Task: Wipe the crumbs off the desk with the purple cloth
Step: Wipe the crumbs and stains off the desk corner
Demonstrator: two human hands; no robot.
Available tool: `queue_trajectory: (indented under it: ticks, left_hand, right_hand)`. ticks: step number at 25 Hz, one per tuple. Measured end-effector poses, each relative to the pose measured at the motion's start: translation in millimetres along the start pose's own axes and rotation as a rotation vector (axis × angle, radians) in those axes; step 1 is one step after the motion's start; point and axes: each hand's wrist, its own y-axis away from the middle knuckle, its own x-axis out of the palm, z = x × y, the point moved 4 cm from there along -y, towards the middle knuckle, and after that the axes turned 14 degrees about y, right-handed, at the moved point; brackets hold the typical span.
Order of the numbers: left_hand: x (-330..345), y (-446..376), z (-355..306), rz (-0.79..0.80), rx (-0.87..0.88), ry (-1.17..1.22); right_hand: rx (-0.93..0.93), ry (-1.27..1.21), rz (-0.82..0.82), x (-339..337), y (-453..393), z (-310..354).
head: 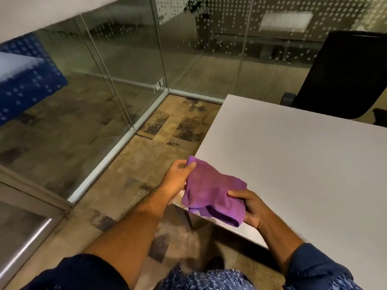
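A crumpled purple cloth [211, 193] hangs in the air over the near left corner of the white desk [293, 155]. My left hand [178, 176] pinches the cloth's upper left corner, just off the desk's left edge. My right hand [251, 208] grips the cloth's lower right part, above the desk's near edge. No crumbs show on the desk surface in this view.
A black office chair [343, 74] stands at the desk's far side. Glass partition walls [117, 65] with metal frames run along the left and back. Patterned carpet [167, 130] lies between the glass and the desk's left edge.
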Motion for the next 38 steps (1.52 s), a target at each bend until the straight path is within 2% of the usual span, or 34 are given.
queue_trajectory:
  ticks: [4, 8, 12, 14, 16, 18, 21, 26, 29, 31, 32, 33, 34, 36, 38]
  left_hand:
    - [-34, -60, -29, 0.068, -0.017, -0.200]
    - [-40, -105, -20, 0.105, 0.016, -0.345]
    - [-29, -146, 6, 0.321, 0.014, -0.523]
    - [-28, -172, 13, 0.410, -0.013, -0.602]
    - [-26, -199, 15, 0.478, -0.008, -0.643]
    - [-20, -227, 13, 0.553, 0.010, -0.657]
    - [-2, -261, -2, 0.704, 0.061, -0.685]
    - [33, -316, 7, 0.875, 0.143, -0.793]
    - [55, -336, 41, 0.970, 0.221, -0.911]
    - [66, -350, 68, 1.037, 0.279, -0.982]
    - [71, -359, 78, 1.066, 0.327, -1.028]
    - [78, -369, 89, 1.091, 0.397, -1.077]
    - [85, -380, 97, 1.114, 0.483, -1.115]
    - [97, -397, 110, 1.147, 0.643, -1.164]
    - [107, -409, 117, 1.144, 0.805, -1.227]
  right_hand:
    - [-0.095, -0.058, -0.218, -23, -34, 33]
    - [-0.176, -0.026, -0.501, -44, -40, 42]
    - [-0.128, -0.167, -0.737, -62, -39, 12]
    - [-0.100, -0.113, -0.908, -62, -36, -5]
    - [-0.077, 0.025, -1.101, -56, -30, -19]
    - [-0.116, 0.031, -1.232, -44, -25, -31]
    - [-0.238, -0.110, -1.374, -17, -28, -54]
    - [-0.396, -0.334, -1.746, 26, -27, -76]
    - [-0.414, -0.195, -2.036, 41, -23, -89]
    - [-0.341, 0.107, -2.164, 41, -23, -93]
    - [-0.219, 0.303, -2.137, 35, -28, -93]
    - [-0.068, 0.472, -2.034, 22, -39, -100]
    - [0.079, 0.583, -1.863, 7, -55, -110]
    - [0.312, 0.644, -1.541, -19, -91, -139]
    - [0.396, 0.665, -1.459, -34, -118, -158]
